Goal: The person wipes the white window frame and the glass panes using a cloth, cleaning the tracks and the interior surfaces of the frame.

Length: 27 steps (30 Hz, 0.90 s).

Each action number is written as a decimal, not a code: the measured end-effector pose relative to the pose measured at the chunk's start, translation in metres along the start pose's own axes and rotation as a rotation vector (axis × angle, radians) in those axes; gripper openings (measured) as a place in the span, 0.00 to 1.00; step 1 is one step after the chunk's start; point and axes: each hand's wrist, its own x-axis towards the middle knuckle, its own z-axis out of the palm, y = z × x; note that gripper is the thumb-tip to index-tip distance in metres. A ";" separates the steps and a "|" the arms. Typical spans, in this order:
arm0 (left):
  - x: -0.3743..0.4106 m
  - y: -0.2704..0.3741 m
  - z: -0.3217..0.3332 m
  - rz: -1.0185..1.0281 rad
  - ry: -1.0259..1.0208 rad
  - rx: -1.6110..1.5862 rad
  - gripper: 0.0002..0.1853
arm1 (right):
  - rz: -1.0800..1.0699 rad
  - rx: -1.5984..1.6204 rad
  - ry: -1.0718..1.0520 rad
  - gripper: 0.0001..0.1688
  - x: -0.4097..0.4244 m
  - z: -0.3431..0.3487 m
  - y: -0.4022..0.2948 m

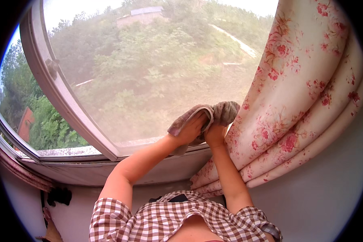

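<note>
A grey-brown cloth (227, 112), bunched and folded, is held in both of my hands just above the window sill. My left hand (193, 128) is partly wrapped by it, with the fingers under a fold. Beside it, my right hand (215, 133) grips the lower part of the bunched cloth; its fingertips are hidden. Behind the hands stands the dusty window pane (157, 87) in its pale frame; whether the cloth touches the glass I cannot tell.
A floral curtain (278, 112) hangs at the right, close against my right forearm. On the left, a window frame upright (63, 87) with a latch (52, 68) borders another window section. The sill (78, 165) runs below the window. A small black object (60, 196) is at the lower left.
</note>
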 end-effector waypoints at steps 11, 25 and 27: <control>-0.062 0.036 0.068 0.052 -0.108 -0.241 0.32 | 0.238 0.077 -0.501 0.38 -0.104 0.011 0.032; -0.005 -0.002 -0.068 -0.104 0.194 0.226 0.26 | -0.309 0.288 -0.060 0.31 0.050 -0.040 -0.036; 0.023 -0.013 -0.101 -0.206 0.261 0.350 0.28 | -0.358 0.238 0.026 0.29 0.097 -0.056 -0.053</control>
